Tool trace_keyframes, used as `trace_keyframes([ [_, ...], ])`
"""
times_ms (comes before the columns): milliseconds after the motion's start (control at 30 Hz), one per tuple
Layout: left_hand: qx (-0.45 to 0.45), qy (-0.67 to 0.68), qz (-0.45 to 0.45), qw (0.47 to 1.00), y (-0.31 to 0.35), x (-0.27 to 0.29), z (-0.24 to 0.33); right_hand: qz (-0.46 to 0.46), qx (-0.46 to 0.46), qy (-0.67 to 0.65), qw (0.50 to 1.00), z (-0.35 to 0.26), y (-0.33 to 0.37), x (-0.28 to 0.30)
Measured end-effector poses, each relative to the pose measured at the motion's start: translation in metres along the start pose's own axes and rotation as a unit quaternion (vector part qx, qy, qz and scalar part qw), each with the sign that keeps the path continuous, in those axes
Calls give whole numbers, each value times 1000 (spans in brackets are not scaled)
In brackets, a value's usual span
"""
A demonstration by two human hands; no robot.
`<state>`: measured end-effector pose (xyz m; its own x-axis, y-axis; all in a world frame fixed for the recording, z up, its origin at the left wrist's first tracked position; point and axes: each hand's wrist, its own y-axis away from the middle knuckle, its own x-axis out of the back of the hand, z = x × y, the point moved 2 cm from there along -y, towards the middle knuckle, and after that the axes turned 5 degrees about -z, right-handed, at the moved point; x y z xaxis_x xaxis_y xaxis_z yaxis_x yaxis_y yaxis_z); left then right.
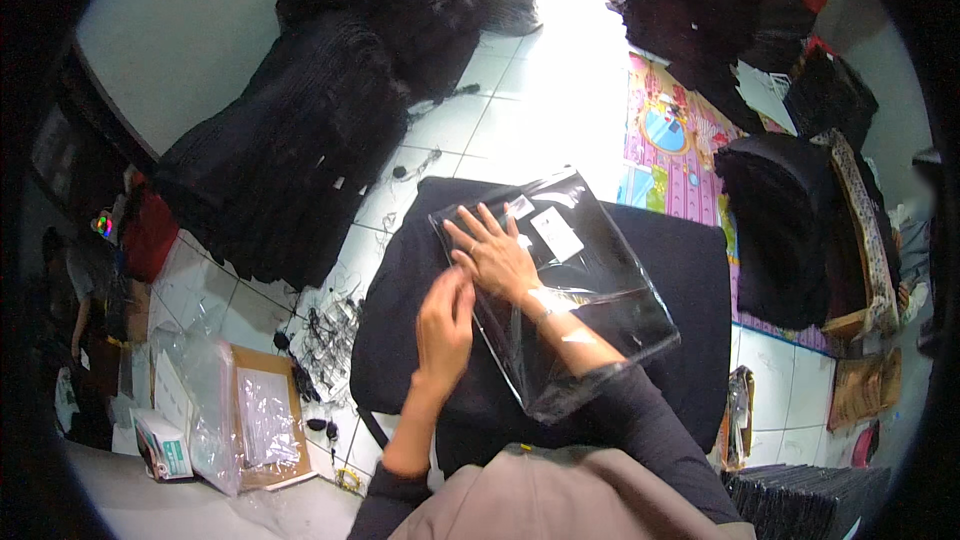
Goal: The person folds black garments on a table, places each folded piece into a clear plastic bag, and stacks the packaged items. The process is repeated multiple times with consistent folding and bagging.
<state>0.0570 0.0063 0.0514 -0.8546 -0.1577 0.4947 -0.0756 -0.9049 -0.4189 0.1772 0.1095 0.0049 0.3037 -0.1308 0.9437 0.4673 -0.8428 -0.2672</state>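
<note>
A clear plastic package (610, 265) with black contents and a white label (557, 234) lies tilted on a padded black surface (690, 250). My right hand (497, 258) rests flat on its upper left part, fingers spread, and the forearm crosses over the plastic. Close beside it, at the package's left edge, is my left hand (445, 325). Its fingers are bent and pressed together. The fingertips are partly hidden, so whether they grip the plastic edge is unclear.
Large heaps of black fabric (300, 120) lie at the left and another heap (700, 0) at the far right. Near left, clear plastic bags (210, 410) lean by a cardboard piece (270, 415) and a small box (162, 445). Stacked black packages (800, 500) stand near right.
</note>
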Motion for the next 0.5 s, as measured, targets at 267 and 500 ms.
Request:
trace_keyframes([
  [267,32,-290,-210,933,-86,-20,-84,-82,110,-31,990,-30,101,46],
  [500,-4,-275,-130,953,-78,-25,-87,-247,134,-288,916,-59,243,114],
])
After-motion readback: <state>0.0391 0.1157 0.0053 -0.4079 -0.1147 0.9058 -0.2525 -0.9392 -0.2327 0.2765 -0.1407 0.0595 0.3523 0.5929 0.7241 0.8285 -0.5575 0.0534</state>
